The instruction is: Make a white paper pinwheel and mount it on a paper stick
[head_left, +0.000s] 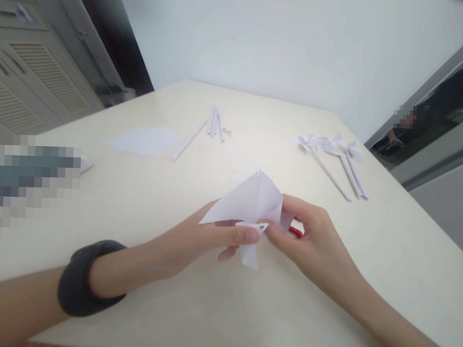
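Observation:
A folded white paper piece (253,199) sits between both hands just above the cream table (147,191). My left hand (199,240) pinches its lower edge between thumb and forefinger; a dark band wraps that wrist. My right hand (308,242) grips the paper's right side, and a red object (296,230), partly hidden, lies tucked in its fingers. A narrow flap of the paper hangs down between the hands.
Several finished white paper pinwheels on sticks (331,156) lie at the right. Rolled white paper sticks (214,123) and flat paper sheets (143,140) lie at the far middle and left. A louvred cabinet (33,80) stands at the left.

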`<move>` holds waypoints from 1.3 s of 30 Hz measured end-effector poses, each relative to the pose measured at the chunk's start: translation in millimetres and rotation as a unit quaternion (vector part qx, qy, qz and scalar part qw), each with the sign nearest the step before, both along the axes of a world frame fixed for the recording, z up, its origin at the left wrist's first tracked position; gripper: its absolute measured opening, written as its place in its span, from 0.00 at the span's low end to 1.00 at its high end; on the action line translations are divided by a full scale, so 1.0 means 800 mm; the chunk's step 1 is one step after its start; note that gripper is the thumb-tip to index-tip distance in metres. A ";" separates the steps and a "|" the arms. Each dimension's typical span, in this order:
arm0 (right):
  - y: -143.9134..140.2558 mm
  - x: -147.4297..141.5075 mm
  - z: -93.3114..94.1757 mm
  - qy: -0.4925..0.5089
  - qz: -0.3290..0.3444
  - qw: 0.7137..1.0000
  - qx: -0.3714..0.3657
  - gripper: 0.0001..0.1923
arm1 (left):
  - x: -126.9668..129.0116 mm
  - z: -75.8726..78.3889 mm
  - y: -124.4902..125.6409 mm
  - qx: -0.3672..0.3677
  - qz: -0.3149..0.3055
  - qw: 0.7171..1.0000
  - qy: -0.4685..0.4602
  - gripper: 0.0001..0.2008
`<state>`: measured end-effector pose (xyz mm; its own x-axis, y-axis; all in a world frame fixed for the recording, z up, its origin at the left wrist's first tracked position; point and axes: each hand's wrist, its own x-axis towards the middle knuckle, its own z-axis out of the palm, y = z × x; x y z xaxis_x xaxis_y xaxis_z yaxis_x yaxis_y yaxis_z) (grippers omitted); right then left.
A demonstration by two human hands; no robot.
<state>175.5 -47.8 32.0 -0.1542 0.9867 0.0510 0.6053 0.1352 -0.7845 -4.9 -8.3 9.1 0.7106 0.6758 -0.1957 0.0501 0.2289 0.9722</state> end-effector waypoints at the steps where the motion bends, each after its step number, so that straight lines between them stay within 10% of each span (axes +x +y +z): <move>1: 0.000 0.000 0.001 0.005 0.001 1.000 -0.008 0.08 | 0.001 0.001 0.000 -0.004 0.004 1.000 -0.007 0.04; 39: -0.001 -0.001 0.014 0.090 0.006 0.992 -0.085 0.05 | -0.002 0.001 0.003 0.003 0.063 0.997 0.044 0.02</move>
<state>174.9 -48.3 42.9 -0.1687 0.9816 -0.0893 0.4529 -0.0032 -0.8916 -6.1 -5.7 9.6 0.5996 0.7604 -0.2498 0.1069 0.2332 0.9665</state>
